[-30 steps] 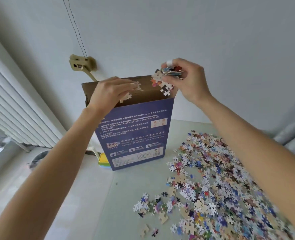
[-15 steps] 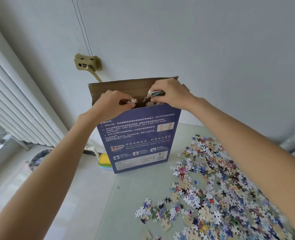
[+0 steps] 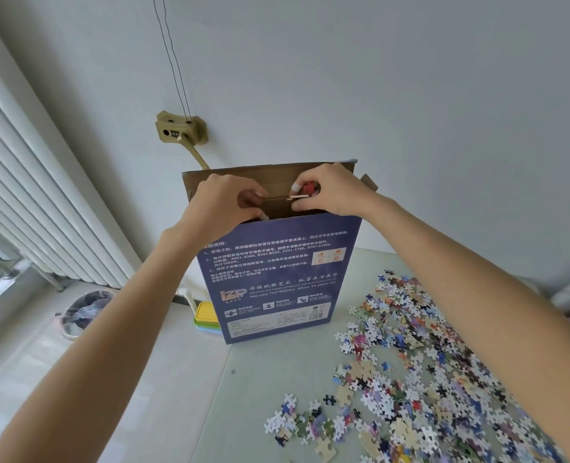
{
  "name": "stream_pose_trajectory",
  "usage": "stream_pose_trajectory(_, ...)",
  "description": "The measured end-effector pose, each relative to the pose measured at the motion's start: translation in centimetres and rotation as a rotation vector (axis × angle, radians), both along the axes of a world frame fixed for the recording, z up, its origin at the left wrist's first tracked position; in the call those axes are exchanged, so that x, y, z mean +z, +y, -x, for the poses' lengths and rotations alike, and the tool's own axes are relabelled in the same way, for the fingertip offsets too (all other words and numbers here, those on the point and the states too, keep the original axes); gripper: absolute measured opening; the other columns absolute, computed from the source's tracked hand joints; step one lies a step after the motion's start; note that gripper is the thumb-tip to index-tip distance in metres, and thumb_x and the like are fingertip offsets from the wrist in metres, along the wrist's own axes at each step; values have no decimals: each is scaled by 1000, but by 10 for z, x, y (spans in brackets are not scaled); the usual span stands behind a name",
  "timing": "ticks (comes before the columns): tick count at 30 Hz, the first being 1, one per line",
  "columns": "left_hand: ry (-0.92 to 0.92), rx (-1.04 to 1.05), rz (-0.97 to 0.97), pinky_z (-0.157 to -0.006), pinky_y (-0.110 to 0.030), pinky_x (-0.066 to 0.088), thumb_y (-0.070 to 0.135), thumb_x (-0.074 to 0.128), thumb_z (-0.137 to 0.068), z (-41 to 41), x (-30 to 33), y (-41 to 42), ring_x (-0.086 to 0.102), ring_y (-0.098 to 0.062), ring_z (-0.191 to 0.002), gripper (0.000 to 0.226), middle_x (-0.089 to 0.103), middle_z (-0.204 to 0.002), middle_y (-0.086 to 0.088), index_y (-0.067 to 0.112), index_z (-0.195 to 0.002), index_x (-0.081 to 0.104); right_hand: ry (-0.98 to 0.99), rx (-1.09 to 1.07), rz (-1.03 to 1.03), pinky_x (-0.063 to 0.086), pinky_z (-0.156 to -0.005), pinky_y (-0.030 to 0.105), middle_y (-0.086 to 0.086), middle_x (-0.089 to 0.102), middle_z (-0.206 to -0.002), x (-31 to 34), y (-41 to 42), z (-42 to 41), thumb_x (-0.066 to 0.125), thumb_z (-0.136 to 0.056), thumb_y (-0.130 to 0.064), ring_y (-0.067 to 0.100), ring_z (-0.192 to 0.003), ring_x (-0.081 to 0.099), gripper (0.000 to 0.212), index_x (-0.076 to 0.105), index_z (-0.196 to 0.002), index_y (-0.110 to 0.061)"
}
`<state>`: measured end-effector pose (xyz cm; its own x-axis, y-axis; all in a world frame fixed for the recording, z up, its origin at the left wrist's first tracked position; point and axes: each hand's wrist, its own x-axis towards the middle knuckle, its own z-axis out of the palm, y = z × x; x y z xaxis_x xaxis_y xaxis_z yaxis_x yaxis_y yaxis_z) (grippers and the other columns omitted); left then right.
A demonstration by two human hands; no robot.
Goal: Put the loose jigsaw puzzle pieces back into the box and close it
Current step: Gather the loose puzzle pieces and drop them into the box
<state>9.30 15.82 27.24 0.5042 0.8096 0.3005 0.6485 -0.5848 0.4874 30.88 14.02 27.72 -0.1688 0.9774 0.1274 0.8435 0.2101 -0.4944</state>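
A tall blue puzzle box (image 3: 277,279) stands upright on the pale table (image 3: 250,396), its brown top flap open. My right hand (image 3: 327,192) is at the box mouth and pinches a small bunch of puzzle pieces (image 3: 305,192), a red one showing. My left hand (image 3: 223,205) has its fingers curled at the left of the opening; what it holds is hidden. A large spread of loose jigsaw pieces (image 3: 410,362) covers the table to the right and front of the box.
A stack of coloured containers (image 3: 205,315) sits just left of the box. A radiator (image 3: 33,208) runs along the left wall, with a waste bin (image 3: 83,312) on the floor below. A tan bracket (image 3: 180,130) with cords hangs on the wall behind the box.
Both hands have come down from above the box into its opening. The bunch of pieces in my right hand is smaller and sits inside the mouth.
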Motion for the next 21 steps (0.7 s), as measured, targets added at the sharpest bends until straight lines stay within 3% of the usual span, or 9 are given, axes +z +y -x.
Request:
stream_pose_trajectory(7, 44, -28, -25, -74, -18, 47, 37, 66, -82, 1, -4, -16, 61, 3, -75, 15, 65, -75, 19, 33, -96, 69, -12, -7, -119, 50, -83, 41, -5, 70, -96, -7, -9, 6, 64, -85, -26, 14, -88, 62, 11, 70, -95, -26)
stream_pose_trajectory(12, -3, -23, -142, -71, -22, 51, 25, 67, -83, 2, -16, -24, 60, 2, -73, 15, 66, -78, 18, 29, -96, 70, -158, 62, -277, 51, -82, 39, -6, 67, -110, -16, -23, 8, 49, -95, -25, 15, -101, 61, 24, 68, -109, -21)
stream_pose_trajectory(15, -10, -16, -230, -68, -24, 51, 25, 66, -84, 2, -20, -27, 63, -4, -78, 15, 68, -85, 14, 28, -98, 70, -111, 53, -396, 53, -76, 40, -3, 69, -106, -19, -31, 10, 49, -95, -22, 16, -95, 64, 24, 68, -108, -16)
stream_pose_trajectory(18, -59, 40, -485, -71, -22, 44, 29, 63, -85, 0, -26, -44, 60, -14, -88, 15, 70, -89, 9, 23, -97, 71, -2, 17, -544, 56, -71, 31, 0, 71, -100, -25, -62, 8, 52, -94, -20, 15, -86, 67, 22, 68, -106, -12)
stream_pose_trajectory(21, -191, 5, -564, -72, -21, 42, 30, 59, -87, -7, -52, -83, 57, -15, -87, 18, 70, -87, 6, 19, -94, 72, 35, -18, -607, 52, -69, 18, 2, 72, -96, -61, -119, 4, 56, -92, -21, 11, -82, 66, 21, 68, -103, -8)
